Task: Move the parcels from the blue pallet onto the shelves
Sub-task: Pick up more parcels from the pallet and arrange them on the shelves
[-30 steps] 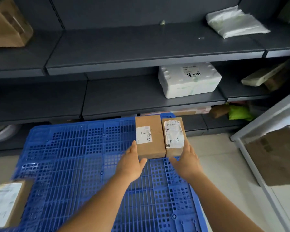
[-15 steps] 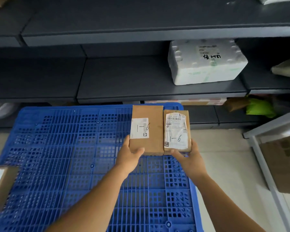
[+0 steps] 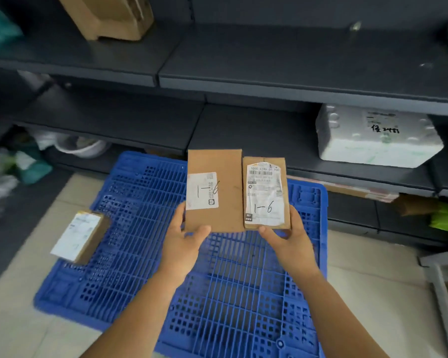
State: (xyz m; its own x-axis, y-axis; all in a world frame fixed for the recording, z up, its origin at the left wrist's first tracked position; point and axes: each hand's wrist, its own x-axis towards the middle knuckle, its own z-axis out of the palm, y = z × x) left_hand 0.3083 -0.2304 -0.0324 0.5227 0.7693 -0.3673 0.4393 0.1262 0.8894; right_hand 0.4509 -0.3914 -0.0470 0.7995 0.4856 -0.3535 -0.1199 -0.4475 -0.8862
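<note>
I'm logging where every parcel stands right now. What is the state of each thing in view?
left hand: grips the larger brown parcel, held up.
right hand: grips the smaller brown parcel, held up beside it.
third parcel: lying on the blue pallet, at its left edge.
white foam box: resting on the middle shelf.

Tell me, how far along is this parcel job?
Done: a white foam box and a cardboard box sit on the shelves. In hand: the left hand and right hand each hold a brown parcel marked 1-6. Left: one labelled parcel lies on the blue pallet.
</note>
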